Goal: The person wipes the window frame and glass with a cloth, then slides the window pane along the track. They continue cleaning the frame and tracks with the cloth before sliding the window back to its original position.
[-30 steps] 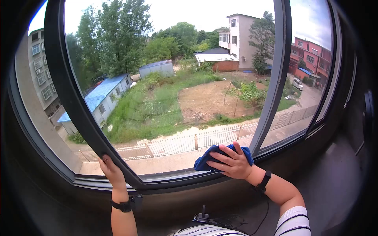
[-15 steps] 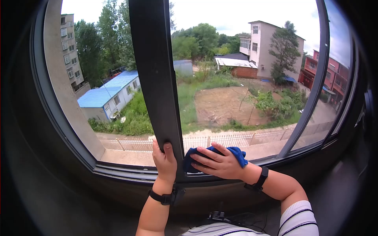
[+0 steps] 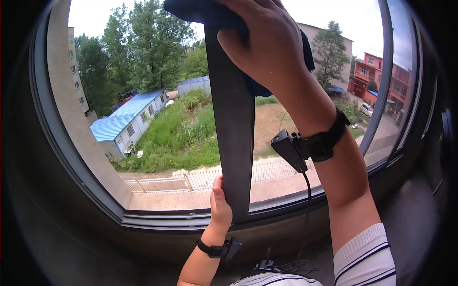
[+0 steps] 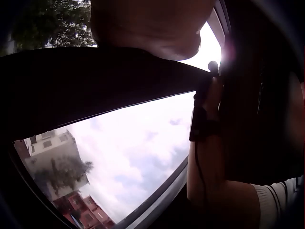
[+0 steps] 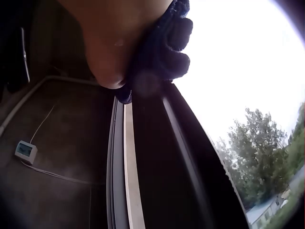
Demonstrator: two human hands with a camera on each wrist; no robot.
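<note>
A dark blue cloth (image 3: 202, 13) is bunched under my right hand (image 3: 272, 45), high on the dark upright bar (image 3: 232, 128) of the window sash. The thumb bends round the cloth while the other fingers are partly cut off at the top of the head view. In the right wrist view, folds of the cloth (image 5: 159, 52) stick out past the hand, over the bar. Low on the same bar, my left hand (image 3: 221, 207) holds its left edge, with some fingers hidden behind. The left wrist view shows this hand (image 4: 147, 26) dark against the bar.
Window track (image 3: 167, 220) runs along the bottom, and a grey outer frame (image 3: 78, 167) curves up the left. Glass (image 3: 324, 114) lies right of the bar. A cable (image 3: 307, 209) hangs from the right wrist camera. A small white wall box (image 5: 25, 151) shows in the right wrist view.
My right hand has moved with the cloth from the bottom of the window up to high on the bar. The bar and my left hand have shifted right in the head view.
</note>
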